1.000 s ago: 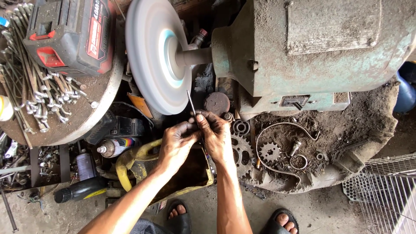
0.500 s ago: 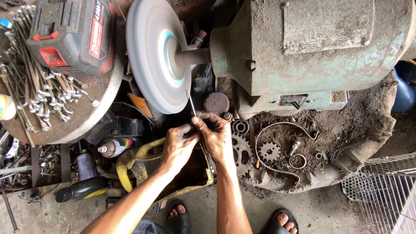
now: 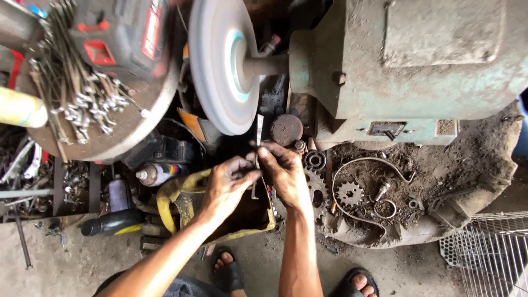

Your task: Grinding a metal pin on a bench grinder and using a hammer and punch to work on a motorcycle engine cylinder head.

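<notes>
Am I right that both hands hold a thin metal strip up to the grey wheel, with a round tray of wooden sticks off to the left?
Not quite. The head view shows the left hand and right hand holding the thin metal strip at the grey wheel, but the round tray holds metal wrenches, not wooden sticks.

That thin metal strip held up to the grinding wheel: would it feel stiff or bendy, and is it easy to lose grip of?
The metal strip looks thin and narrow, so probably light and slightly springy. Both the left hand and right hand pinch its lower part, suggesting it needs steadying. Its smooth, shiny face may be slippery against the grinding wheel.
</notes>
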